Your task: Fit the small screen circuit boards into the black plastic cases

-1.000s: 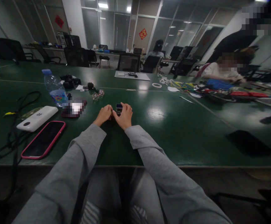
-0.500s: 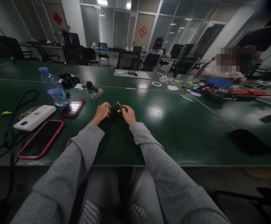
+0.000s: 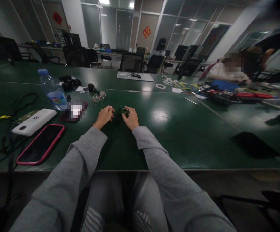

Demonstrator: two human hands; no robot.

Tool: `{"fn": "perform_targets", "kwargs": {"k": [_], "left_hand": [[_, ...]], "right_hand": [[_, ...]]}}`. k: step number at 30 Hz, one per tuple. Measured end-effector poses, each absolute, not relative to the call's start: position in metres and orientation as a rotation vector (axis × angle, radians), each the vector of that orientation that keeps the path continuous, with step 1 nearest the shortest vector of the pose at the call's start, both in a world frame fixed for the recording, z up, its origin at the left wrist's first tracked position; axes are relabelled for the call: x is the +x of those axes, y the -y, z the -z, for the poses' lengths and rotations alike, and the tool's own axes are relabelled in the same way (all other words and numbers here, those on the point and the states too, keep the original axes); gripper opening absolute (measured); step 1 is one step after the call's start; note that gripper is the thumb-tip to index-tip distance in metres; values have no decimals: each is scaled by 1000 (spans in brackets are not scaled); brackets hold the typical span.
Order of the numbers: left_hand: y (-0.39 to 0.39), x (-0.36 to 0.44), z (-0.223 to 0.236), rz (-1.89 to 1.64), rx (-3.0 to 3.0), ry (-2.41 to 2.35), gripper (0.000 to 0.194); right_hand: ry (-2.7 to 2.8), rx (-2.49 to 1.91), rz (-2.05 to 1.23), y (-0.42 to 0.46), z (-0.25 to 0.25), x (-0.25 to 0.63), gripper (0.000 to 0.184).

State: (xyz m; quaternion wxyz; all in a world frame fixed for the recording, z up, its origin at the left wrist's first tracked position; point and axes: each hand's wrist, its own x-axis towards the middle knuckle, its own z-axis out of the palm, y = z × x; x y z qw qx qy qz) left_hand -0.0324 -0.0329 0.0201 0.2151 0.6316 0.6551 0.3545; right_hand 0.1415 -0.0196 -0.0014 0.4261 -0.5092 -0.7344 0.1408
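My right hand (image 3: pixel 131 118) grips a small green circuit board (image 3: pixel 124 111) dotted with parts, its fingers and thumb around the near right side. The hand covers part of the board. To the left, across a short gap, my left hand (image 3: pixel 103 116) rests on the green table (image 3: pixel 169 141) with its fingers loosely bent and a little apart. Nothing shows in it. Beyond the left hand lies a pair of round thin-framed glasses (image 3: pixel 99 97).
On the left are a pink-cased phone (image 3: pixel 41 144), a white power bank (image 3: pixel 34 121), another phone (image 3: pixel 73 111), a water bottle (image 3: pixel 51 90) and black cables. At the right, a person (image 3: pixel 227 72) sits behind a pile of cables and tools (image 3: pixel 238 93). A white ring (image 3: pixel 160 86) lies farther back.
My right hand has turned the circuit board, so its green face shows now instead of the earlier dark, slanted side. My left hand has stayed nearly still.
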Motion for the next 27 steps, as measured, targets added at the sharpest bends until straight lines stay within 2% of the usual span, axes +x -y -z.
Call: {"fn": "perform_targets", "kwargs": {"k": [3, 6, 12, 17, 22, 27], "left_hand": [[33, -32, -20, -984, 1781, -1795, 34], [33, -32, -21, -969, 1813, -1778, 35], [36, -34, -22, -937, 1853, -1787, 36], [37, -33, -22, -912, 1862, -1809, 37], [36, -35, -22, -904, 1846, -1801, 37], [39, -37, -23, -906, 1849, -1789, 37]], "right_hand": [[1628, -1347, -552, 8, 1, 149, 39], [1517, -1443, -626, -2, 1, 158, 38], [1568, -1492, -445, -1, 0, 162, 39], [1720, -1449, -239, 7, 1, 153, 63], [1871, -1427, -302, 3, 3, 172, 54], [1948, -1375, -299, 11, -1, 256, 53]]}}
